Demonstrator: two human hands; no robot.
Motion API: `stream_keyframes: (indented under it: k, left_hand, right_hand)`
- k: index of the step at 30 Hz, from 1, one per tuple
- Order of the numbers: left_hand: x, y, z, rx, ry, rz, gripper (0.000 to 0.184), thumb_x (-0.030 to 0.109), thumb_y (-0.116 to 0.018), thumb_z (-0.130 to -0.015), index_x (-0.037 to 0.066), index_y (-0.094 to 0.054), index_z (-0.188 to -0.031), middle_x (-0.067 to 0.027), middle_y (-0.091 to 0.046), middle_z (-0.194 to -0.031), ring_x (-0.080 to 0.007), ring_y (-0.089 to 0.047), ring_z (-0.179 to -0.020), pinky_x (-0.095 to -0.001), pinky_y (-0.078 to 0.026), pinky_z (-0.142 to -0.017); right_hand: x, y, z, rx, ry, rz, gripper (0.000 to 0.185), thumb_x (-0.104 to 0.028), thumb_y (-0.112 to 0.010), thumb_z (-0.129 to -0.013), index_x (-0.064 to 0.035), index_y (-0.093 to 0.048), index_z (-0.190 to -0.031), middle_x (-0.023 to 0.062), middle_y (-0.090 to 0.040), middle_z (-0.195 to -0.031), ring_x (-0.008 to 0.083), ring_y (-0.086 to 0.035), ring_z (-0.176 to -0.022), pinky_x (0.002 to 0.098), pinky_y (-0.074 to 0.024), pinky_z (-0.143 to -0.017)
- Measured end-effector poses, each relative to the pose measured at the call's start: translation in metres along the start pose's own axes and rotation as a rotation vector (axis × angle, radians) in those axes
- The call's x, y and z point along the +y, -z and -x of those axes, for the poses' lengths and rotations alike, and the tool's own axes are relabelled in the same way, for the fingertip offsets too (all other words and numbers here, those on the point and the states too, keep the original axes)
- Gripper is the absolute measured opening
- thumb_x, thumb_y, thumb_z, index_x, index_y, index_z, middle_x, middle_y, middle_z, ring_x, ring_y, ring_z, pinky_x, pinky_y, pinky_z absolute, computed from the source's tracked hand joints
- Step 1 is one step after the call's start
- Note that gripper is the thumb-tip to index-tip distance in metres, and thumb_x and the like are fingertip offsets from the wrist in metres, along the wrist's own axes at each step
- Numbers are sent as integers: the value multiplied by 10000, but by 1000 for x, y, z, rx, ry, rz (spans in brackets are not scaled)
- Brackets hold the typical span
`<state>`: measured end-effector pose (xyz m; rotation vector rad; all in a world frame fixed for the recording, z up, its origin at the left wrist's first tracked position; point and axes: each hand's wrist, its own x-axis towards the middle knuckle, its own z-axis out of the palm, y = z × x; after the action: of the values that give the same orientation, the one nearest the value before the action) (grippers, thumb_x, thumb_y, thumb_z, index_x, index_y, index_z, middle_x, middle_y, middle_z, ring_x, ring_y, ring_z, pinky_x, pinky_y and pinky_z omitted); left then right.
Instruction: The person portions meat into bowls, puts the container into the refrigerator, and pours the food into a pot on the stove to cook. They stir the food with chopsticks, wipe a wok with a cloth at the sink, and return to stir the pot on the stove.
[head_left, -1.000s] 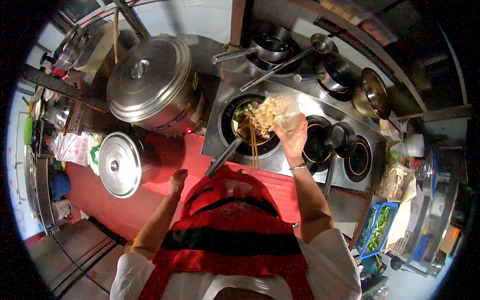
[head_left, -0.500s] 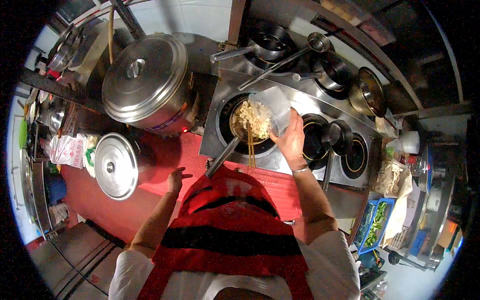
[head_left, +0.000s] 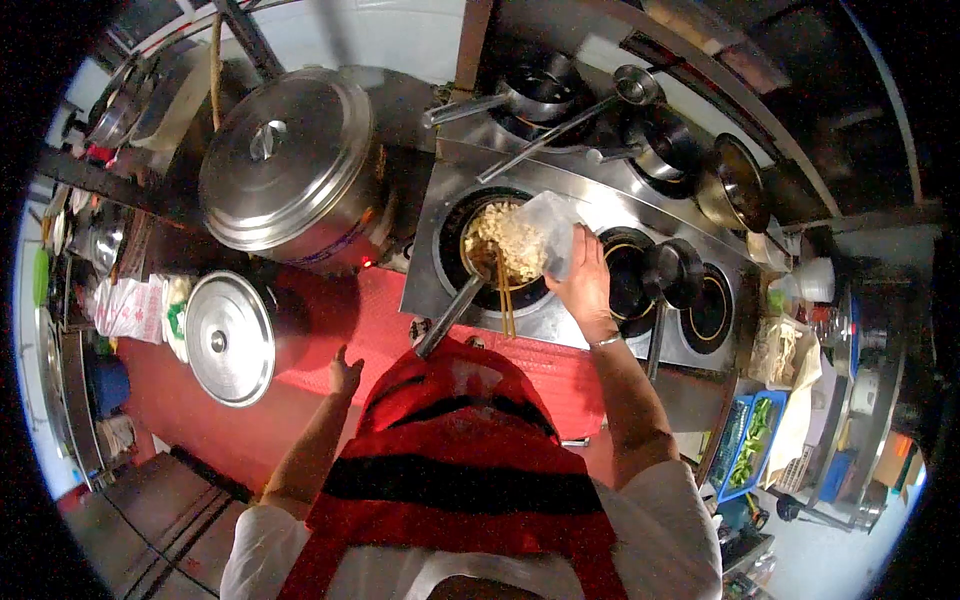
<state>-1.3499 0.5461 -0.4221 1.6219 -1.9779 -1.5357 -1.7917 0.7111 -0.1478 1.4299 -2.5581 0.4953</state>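
Observation:
My right hand (head_left: pixel 585 285) grips a translucent plastic container (head_left: pixel 556 225), which is tilted on its side with its mouth over the pan. Pale chopped food (head_left: pixel 512 240) is heaped between the container's mouth and the pan. The pan sits on the left burner, its metal handle (head_left: pixel 452 315) pointing toward my apron. A pair of chopsticks (head_left: pixel 507 305) leans out of the pan, untouched by either hand. My left hand (head_left: pixel 346 374) hangs in the air left of the pan handle, holding nothing, fingers apart.
A large lidded pot (head_left: pixel 290 160) stands left of the steel stove (head_left: pixel 550 320). Another saucepan (head_left: pixel 675 275) rests on the right side, with several pans and a long ladle (head_left: pixel 635 86) behind. A round lid (head_left: pixel 230 338) is at left; a blue basket (head_left: pixel 742 490) of greens is at right.
The container has tipped lower, and more of the pale food lies in and over the pan. My left hand has shifted slightly down and left, its fingers now pointing more upward.

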Motion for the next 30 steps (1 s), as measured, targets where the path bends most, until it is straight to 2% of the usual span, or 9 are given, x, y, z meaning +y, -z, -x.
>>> stream_keyframes:
  k: [1,6,10,14,16,22,25,28,30]
  left_hand:
    - [-41,-9,-12,6,-57,115,680,210,-719,-754,-52,-440,-1317,-266,-515,-1286,-373,-498,-1205,-425,-416,-982]
    - [18,-12,-29,-15,-99,125,547,182,-685,-795,-32,-489,-1259,-230,-535,-1241,-372,-509,-1161,-421,-412,-975]
    - [58,-27,-54,-80,-303,271,422,131,-640,-838,-5,-523,-1219,-196,-545,-1203,-364,-517,-1121,-410,-413,-962]
    - [215,-23,-19,-175,-516,156,284,61,-586,-878,12,-555,-1155,-162,-564,-1139,-301,-552,-1053,-362,-439,-900]
    - [292,-22,9,-278,-625,77,250,48,-571,-889,14,-563,-1136,-151,-572,-1122,-268,-569,-1019,-346,-447,-880]
    - [405,-83,83,-422,-1085,120,144,-36,-518,-880,-5,-627,-970,-105,-627,-939,-186,-623,-766,-292,-491,-690]
    - [419,-128,129,-626,-1004,124,134,-17,-511,-886,-6,-621,-962,-95,-623,-902,-177,-614,-754,-284,-479,-678]
    - [421,-178,174,-781,-983,121,134,8,-492,-913,-17,-612,-967,-85,-626,-856,-168,-607,-738,-280,-479,-683]
    - [410,-215,195,-834,-875,96,165,44,-467,-942,-25,-613,-979,-82,-641,-867,-159,-615,-741,-276,-481,-687]
  right_hand:
    - [-1,1,2,-4,2,7,930,-171,-834,-594,31,-317,-1340,236,-445,-1255,396,-439,-1185,418,-402,-1005]
    - [16,2,3,317,-255,-231,879,-157,-840,-633,57,-340,-1324,228,-438,-1292,327,-509,-1152,387,-440,-965]
    - [28,12,23,401,-525,-981,619,-71,-717,-801,17,-391,-1320,125,-523,-1262,219,-529,-1140,342,-461,-943]
    - [39,21,60,408,-812,-1440,547,-148,-665,-870,-26,-406,-1335,122,-521,-1298,222,-557,-1106,360,-441,-975]
    - [32,33,77,411,-730,-1507,605,-242,-685,-854,0,-399,-1329,156,-514,-1296,247,-532,-1141,436,-434,-983]
    - [46,69,143,326,-783,-1459,696,-279,-648,-870,5,-310,-1407,185,-452,-1365,309,-457,-1250,455,-389,-1035]
    - [76,100,184,452,-748,-1648,643,-334,-582,-904,8,-326,-1384,206,-448,-1355,332,-447,-1251,466,-357,-1060]
    - [127,125,234,775,-848,-2026,473,-375,-540,-926,-31,-459,-1241,149,-556,-1223,300,-552,-1124,434,-433,-983]
    - [168,155,264,832,-928,-1984,511,-499,-484,-920,-46,-509,-1154,136,-588,-1107,288,-585,-1034,411,-457,-936]
